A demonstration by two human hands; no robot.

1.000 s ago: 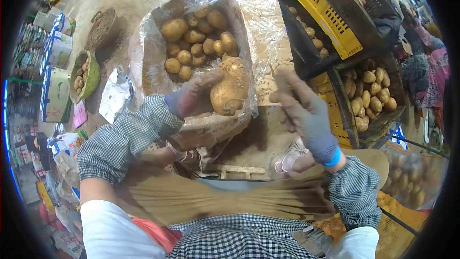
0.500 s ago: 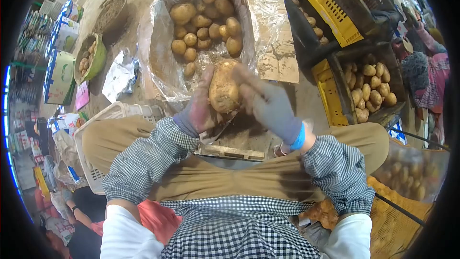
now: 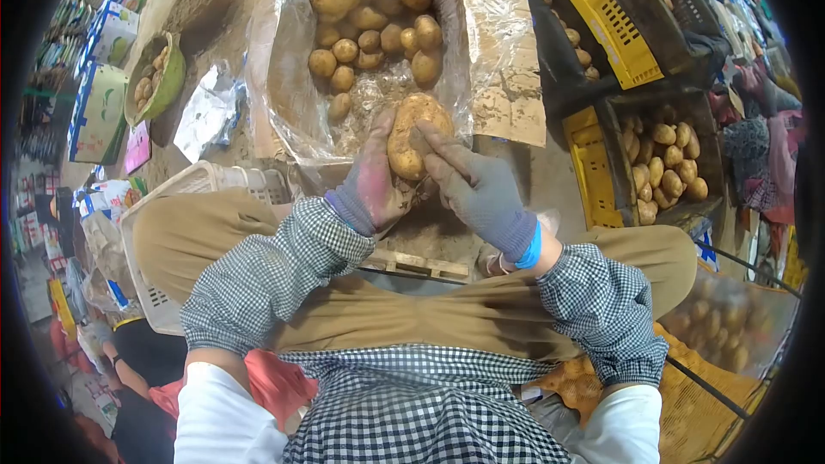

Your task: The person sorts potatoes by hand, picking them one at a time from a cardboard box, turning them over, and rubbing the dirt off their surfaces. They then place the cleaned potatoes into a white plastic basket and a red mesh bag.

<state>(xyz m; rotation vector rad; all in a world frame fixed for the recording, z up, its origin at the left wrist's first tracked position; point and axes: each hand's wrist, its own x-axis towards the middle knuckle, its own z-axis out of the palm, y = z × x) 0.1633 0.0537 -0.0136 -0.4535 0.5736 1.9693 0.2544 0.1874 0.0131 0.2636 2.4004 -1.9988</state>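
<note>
A large, soil-streaked potato (image 3: 412, 142) is held up over the near edge of a plastic-lined cardboard box (image 3: 501, 60). My left hand (image 3: 374, 182), in a grey-purple glove with a pink stain, is closed around its left side and underside. From the right, my gloved right hand (image 3: 483, 193), with a blue band at the wrist, presses its fingers against the potato's face. Its thumb is partly hidden below. Inside the box lies a heap of loose potatoes (image 3: 369, 40) of mixed sizes, with dirt on the lining nearest me.
Black and yellow crates (image 3: 593, 167) with potatoes stand at the right. On the left are a green bowl (image 3: 163, 86) of potatoes, a soil-filled basket (image 3: 199, 4), a crumpled white bag (image 3: 206, 112) and a white plastic crate (image 3: 155, 292). An orange mesh sack (image 3: 696, 387) lies lower right.
The potato has tilted and shifted slightly right and up. My right hand's fingers, blurred in motion before, now rest on its face. The view has moved a little.
</note>
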